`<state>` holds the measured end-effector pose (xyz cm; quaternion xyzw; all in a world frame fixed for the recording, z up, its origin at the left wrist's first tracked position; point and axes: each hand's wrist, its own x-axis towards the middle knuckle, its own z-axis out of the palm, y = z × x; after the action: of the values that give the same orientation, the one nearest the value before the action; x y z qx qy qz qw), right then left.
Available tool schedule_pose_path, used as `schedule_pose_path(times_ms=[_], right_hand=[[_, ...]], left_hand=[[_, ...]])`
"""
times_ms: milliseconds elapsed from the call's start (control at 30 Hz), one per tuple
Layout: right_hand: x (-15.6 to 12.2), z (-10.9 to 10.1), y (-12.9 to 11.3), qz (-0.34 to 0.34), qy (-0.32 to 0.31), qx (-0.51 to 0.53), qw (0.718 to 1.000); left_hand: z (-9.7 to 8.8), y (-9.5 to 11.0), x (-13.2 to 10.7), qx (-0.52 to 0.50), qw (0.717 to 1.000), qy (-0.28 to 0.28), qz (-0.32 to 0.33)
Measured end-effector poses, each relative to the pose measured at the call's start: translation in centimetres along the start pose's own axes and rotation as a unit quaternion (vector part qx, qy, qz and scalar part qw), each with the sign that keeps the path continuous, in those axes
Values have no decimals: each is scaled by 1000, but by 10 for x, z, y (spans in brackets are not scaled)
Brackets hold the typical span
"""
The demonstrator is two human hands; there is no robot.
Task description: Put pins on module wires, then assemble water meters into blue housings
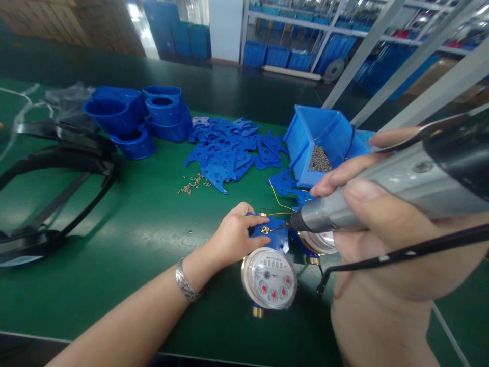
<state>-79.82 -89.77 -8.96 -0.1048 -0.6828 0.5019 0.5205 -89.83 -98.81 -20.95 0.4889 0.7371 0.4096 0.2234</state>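
My right hand [405, 219] is wrapped around a grey electric screwdriver [397, 176] with a dark nose. Its thin bit points left and reaches a brass-coloured spot on a flat blue plate [278, 240]. The finger and thumb of my left hand [235, 232] press on this plate, one on either side of the brass spot. Adjoining the plate's near side is a round water meter [270, 279], its white dial facing up and a brass end toward me. A second water meter [319, 242] lies to the right, partly hidden by the screwdriver and my right hand.
Loose blue plates [229, 150] lie heaped beyond my hands, with small screws [193, 183] scattered nearby. A blue bin [301, 148] holds many screws. Blue plastic housings [164, 114] stand back left, near a black frame [57, 158]. Slanted white posts rise at right.
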Motion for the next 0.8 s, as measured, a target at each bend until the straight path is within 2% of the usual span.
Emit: schedule_pose_path(times_ms=[233,400,800], right_hand=[[-2,7,8,20,-10,35,999],[1,7,12,10,13,33,999],[9,5,20,3,14,8,1000]], left_hand=[[0,0,1,-9,1000,-8,-8],[1,-1,2,-11,1000,-1,5],[1,-2,2,10,1000,-4,9]])
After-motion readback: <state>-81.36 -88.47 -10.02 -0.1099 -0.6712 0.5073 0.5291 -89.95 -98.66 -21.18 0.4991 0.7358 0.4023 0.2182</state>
